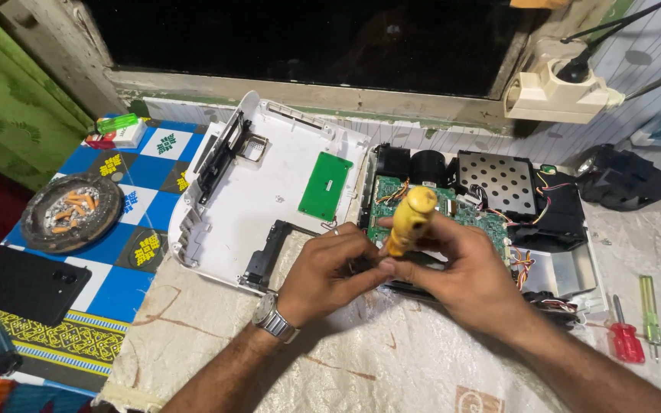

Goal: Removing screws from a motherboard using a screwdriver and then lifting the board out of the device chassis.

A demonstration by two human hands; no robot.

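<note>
A yellow-handled screwdriver [410, 220] stands upright at mid-table, clamped in the right hand [453, 268]; the left hand [329, 269] pinches its lower end, where the tip is hidden behind the fingers. Just beyond lies an opened device [499, 206] with a green circuit board, its white cover [269, 191] flipped to the left. Far left sit a small red-and-white pack [124, 136] and an ashtray [72, 211]. Bare cloth [376, 359] lies near. A red screwdriver [625, 335] rests on the right.

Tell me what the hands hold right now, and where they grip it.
Right hand grips the yellow screwdriver handle near its lower end; left hand pinches beside it, its own hold hidden.
</note>
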